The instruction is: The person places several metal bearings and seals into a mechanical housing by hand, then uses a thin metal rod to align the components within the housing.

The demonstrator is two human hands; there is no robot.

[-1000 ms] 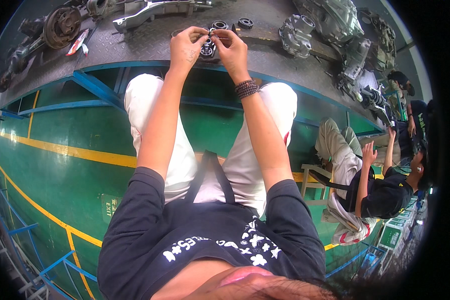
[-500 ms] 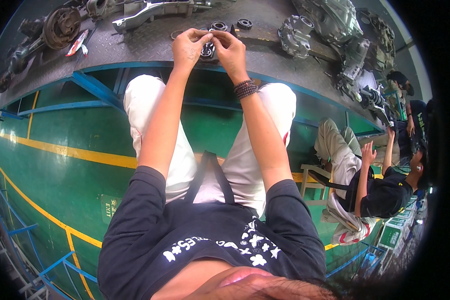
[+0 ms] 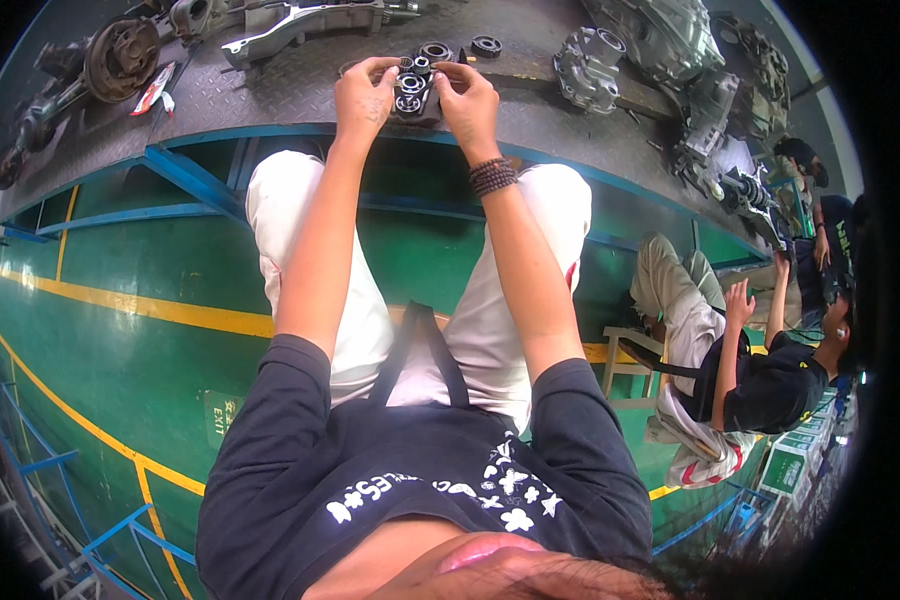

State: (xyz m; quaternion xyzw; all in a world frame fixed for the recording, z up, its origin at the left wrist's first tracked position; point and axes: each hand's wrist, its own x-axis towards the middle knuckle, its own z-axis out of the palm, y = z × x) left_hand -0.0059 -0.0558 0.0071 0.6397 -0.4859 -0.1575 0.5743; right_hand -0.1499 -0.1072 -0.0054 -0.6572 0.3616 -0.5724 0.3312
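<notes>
A single wide fisheye view looks from the person's head steeply down and forward, over the chest and both outstretched forearms to the metal workbench (image 3: pixel 270 95) at the top of the picture. The body sits very near the lens while the bench lies at arm's reach. Straight edges bow toward the dark round rim.

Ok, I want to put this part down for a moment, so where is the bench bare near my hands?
Bare tread plate lies left of the left hand, bordered by the long silver cast arm above and the blue bench edge. Between the hands it is crowded with small black bearing rings. Right of the right hand, a strip reaches the silver housing.
</notes>
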